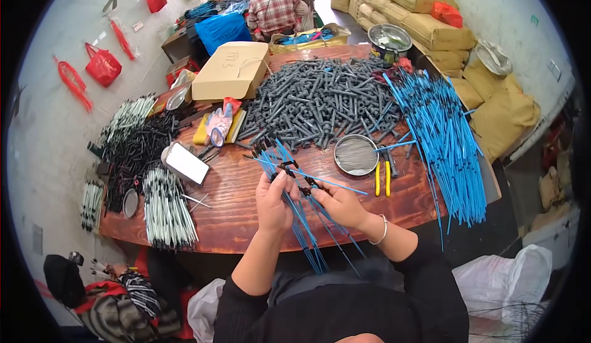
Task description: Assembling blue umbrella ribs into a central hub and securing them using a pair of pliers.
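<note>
Thin blue rods with black fittings, like umbrella ribs (301, 225), are gathered between my hands over the table's front edge, their lower ends hanging down towards my lap. My left hand (274, 201) is closed around one group near its black fittings. In my right hand (340, 204), thumb and fingers pinch the black joints of another group. One blue rod (335, 183) crosses at a slant above the right hand. A round metal dish of fine wire pins (356, 155) and yellow-handled pliers (383, 180) lie just beyond that hand.
Grey plastic tubes (326, 100) heap across the middle; more blue ribs (446, 152) pile at right. White ribs (167, 204), black parts (141, 146) and a phone (186, 163) lie left. A cardboard box (228, 72) stands behind. One person (277, 7) sits ahead, another (123, 294) lower left.
</note>
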### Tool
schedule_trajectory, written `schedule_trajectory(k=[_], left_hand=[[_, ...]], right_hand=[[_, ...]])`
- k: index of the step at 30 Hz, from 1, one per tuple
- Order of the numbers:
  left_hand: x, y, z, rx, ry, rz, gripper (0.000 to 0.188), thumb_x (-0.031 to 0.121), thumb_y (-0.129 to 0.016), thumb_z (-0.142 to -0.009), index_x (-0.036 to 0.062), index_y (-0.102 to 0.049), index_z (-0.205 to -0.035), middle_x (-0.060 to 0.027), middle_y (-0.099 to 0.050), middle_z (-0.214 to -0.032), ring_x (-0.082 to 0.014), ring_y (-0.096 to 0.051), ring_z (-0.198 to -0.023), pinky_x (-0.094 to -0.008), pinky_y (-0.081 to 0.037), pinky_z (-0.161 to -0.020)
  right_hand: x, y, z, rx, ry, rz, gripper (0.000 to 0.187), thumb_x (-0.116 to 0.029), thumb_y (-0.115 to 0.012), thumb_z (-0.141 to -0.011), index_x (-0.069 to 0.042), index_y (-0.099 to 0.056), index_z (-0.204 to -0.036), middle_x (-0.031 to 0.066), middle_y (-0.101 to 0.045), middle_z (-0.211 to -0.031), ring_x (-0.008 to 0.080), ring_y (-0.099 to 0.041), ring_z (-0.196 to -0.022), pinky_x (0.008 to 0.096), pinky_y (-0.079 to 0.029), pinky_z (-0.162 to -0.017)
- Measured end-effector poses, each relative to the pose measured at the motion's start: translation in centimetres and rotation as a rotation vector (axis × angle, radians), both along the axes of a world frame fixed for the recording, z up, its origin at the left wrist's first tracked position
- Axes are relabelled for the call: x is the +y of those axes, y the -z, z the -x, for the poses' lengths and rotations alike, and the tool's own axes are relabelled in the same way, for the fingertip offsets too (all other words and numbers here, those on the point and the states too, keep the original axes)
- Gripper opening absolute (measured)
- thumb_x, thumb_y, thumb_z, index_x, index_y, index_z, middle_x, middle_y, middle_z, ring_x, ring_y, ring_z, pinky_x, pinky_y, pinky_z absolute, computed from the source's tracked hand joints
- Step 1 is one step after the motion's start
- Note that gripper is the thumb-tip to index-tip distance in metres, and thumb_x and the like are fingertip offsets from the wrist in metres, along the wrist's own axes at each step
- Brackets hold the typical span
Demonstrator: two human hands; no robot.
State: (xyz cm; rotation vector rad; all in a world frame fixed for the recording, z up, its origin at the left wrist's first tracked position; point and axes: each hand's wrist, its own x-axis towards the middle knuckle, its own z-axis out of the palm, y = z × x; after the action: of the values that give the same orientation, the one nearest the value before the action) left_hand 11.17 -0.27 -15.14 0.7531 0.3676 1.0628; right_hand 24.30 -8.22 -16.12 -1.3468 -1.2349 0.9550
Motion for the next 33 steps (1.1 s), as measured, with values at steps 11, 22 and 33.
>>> schedule_trajectory(k=[11,22,33], left_hand=[[-0.3,-0.7,-0.2,0.016,0.191,0.040,0.009,0.008,-0.052,-0.090,0.0072,-0.053,-0.099,-0.0058,-0.057,-0.071,-0.0148,-0.055,-0.058,-0.0274,-0.045,-0.054],[0.1,-1.8,1.2,0.023,0.403,0.086,0.009,0.006,-0.053,-0.089,0.0061,-0.052,-0.098,-0.0077,-0.059,-0.070,-0.0194,-0.060,-0.066,-0.0324,-0.050,-0.060],[2.7,-1.6,3.3,-0.344,0.086,0.165,0.014,0.009,-0.052,-0.091,0.0062,-0.048,-0.104,-0.0097,-0.058,-0.083,-0.0173,-0.054,-0.067,-0.0331,-0.047,-0.062]], right_hand=[[0.6,-4.9,-3.6,-0.097,0.511,-0.196,0.015,-0.015,-0.055,-0.089,-0.001,-0.061,-0.088,0.0024,-0.055,-0.064,0.0133,-0.053,-0.058,0.0285,-0.042,-0.053],[-1.3,-9.8,-11.2,0.215,0.716,-0.352,0.021,-0.018,-0.056,-0.090,-0.004,-0.055,-0.074,-0.0017,-0.050,-0.059,0.0052,-0.046,-0.048,0.0211,-0.036,-0.044],[-3.0,-3.3,-9.7,0.165,0.023,-0.007,0.019,-0.021,-0.056,-0.090,-0.003,-0.062,-0.087,-0.0031,-0.048,-0.060,0.0049,-0.048,-0.051,0.0208,-0.037,-0.046]])
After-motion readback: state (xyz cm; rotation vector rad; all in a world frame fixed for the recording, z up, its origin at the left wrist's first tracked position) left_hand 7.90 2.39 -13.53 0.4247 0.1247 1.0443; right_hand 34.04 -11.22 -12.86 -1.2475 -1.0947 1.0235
